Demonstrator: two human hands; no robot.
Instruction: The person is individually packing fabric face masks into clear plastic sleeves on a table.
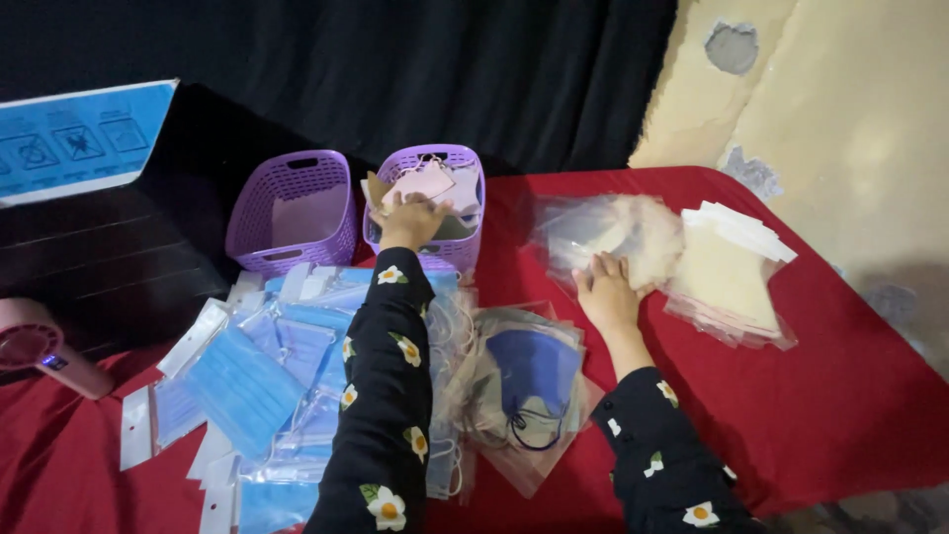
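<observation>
- Two hands work apart: left hand (410, 220) presses on pink masks in the purple basket (465, 163) at 12 o'clock, its fingers partly hidden.
- Right hand (605, 289) lies flat on blurry clear bags (593, 227) at 2 o'clock.

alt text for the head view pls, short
A person's left hand reaches into a purple basket of packaged masks while the right hand rests on clear packets on a red table.
</observation>
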